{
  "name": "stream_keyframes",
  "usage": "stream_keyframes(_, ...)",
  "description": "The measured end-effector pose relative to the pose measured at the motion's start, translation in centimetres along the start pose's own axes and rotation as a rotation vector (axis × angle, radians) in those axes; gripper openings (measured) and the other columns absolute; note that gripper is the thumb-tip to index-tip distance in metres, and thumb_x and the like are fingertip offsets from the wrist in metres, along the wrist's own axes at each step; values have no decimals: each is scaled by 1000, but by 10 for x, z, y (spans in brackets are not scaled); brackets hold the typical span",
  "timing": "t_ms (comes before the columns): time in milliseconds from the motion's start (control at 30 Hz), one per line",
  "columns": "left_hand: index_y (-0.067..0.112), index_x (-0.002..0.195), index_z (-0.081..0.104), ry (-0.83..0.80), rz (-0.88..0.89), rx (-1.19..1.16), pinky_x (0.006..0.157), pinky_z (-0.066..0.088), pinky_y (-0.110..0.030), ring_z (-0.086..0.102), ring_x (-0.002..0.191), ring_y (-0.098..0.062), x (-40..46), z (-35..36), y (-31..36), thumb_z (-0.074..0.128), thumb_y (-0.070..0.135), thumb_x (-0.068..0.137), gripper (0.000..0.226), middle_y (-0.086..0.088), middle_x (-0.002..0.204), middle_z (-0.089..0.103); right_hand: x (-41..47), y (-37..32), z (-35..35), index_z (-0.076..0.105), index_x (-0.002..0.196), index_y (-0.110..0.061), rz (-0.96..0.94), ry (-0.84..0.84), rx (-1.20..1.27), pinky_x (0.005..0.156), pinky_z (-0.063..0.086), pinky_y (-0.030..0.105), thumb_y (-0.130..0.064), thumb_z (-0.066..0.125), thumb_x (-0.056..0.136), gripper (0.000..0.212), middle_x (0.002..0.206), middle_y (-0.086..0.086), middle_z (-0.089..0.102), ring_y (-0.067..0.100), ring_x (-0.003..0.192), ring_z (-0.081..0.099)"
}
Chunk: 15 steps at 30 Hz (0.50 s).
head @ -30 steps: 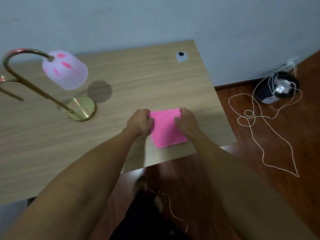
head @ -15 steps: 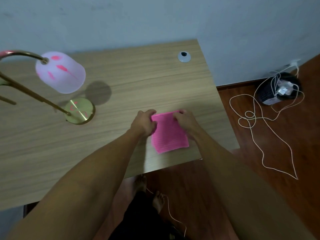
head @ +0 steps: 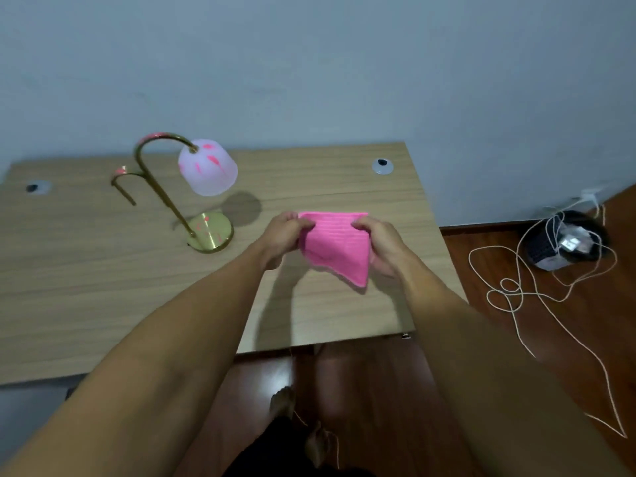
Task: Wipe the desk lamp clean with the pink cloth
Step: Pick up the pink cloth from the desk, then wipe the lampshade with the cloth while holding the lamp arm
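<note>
Pale blue-grey walls met behind a wooden desk (head: 103,277) that ran from the left edge to a corner near the right, with dark red-brown floor beyond it. Only the head view was given. Both bare forearms reached forward from the near edge over the desk. The left hand (head: 282,237) pinched the upper left corner of the pink cloth (head: 335,249), and the right hand (head: 380,244) pinched its upper right corner, so the top edge was stretched flat between them. The cloth hung above the desktop, its lower part drooping to a point at the near right. The desk lamp (head: 192,191) stood to the left of the hands, apart from them, with a round brass base, a curved brass stem and a frosted white shade marked with pink smears. Pink marks also showed on the base and the top of the stem. On the floor at the right lay a loose white cord (head: 516,290) and a dark basket (head: 564,241) near the wall.
</note>
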<state>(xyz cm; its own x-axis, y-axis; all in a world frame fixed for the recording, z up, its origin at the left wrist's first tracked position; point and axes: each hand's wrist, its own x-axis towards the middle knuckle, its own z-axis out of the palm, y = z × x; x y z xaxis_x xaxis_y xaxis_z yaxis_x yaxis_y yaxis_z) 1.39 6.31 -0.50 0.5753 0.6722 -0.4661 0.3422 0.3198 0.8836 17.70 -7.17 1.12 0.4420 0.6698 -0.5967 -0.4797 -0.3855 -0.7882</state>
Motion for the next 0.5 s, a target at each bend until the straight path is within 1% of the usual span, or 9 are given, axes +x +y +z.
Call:
stream_keyframes(33, 6, 96, 65, -7, 27, -19, 61, 51, -30, 57, 70, -21, -6, -6, 6, 61, 18, 92, 12, -10, 83, 64, -6, -6, 6, 64, 123, 4, 1, -71, 24, 104, 56, 57, -12, 71, 93, 34, 116, 27, 73, 40, 112, 72)
stream_keyframes(100, -2, 110, 64, 25, 48, -42, 55, 52, -29, 62, 73, -22, -18, -19, 17, 59, 22, 96, 28, -13, 91, 67, -14, -14, 19, 56, 138, 7, 13, -255, 87, 114, 50, 53, -8, 75, 94, 51, 131, 32, 67, 41, 122, 65)
stream_keyframes(167, 3, 122, 59, 66, 35, -76, 62, 55, -34, 65, 86, -25, -29, -34, 23, 62, 31, 95, 39, -12, 102, 69, -18, -20, 38, 50, 147, 6, 31, -418, 87, 121, 41, 55, -7, 82, 88, 68, 139, 36, 59, 44, 126, 60)
stream_keyframes(200, 7, 124, 60, 83, 37, -88, 67, 56, -37, 66, 91, -26, -36, -41, 26, 63, 35, 94, 41, -10, 105, 70, -22, -22, 49, 50, 146, 6, 36, -466, 52, 118, 44, 54, -7, 80, 88, 67, 134, 36, 60, 43, 120, 62)
stream_keyframes(233, 10, 124, 61, 107, 44, -89, 69, 56, -38, 67, 95, -27, -40, -48, 29, 65, 38, 91, 43, -10, 107, 72, -27, -26, 62, 52, 140, 7, 47, -477, 27, 109, 53, 49, -8, 75, 91, 57, 121, 33, 65, 38, 108, 66)
stream_keyframes(267, 11, 121, 63, 137, 54, -81, 70, 56, -38, 69, 98, -28, -45, -56, 32, 67, 40, 89, 43, -10, 109, 73, -31, -30, 73, 56, 129, 6, 62, -454, 5, 93, 59, 43, -10, 68, 94, 40, 105, 27, 69, 32, 93, 69)
stream_keyframes(300, 11, 117, 64, 164, 70, -72, 70, 56, -38, 69, 98, -28, -50, -63, 36, 67, 42, 88, 43, -10, 108, 73, -34, -33, 84, 58, 116, 1, 80, -427, -8, 80, 58, 38, -13, 61, 96, 25, 92, 19, 69, 27, 81, 67)
stream_keyframes(400, 12, 100, 59, 224, 119, -68, 69, 54, -35, 64, 86, -24, -66, -89, 48, 68, 42, 89, 32, -7, 94, 68, -36, -44, 111, 57, 99, -12, 83, -371, -22, 74, 49, 34, -24, 56, 95, 13, 82, 8, 65, 22, 72, 64)
stream_keyframes(500, 13, 97, 61, 338, 184, -84, 68, 51, -34, 67, 77, -21, -80, -117, 57, 68, 30, 90, 21, -8, 87, 68, -33, -54, 130, 55, 88, -16, 29, -303, -20, 67, 48, 32, -25, 50, 102, 17, 74, 4, 61, 20, 65, 63)
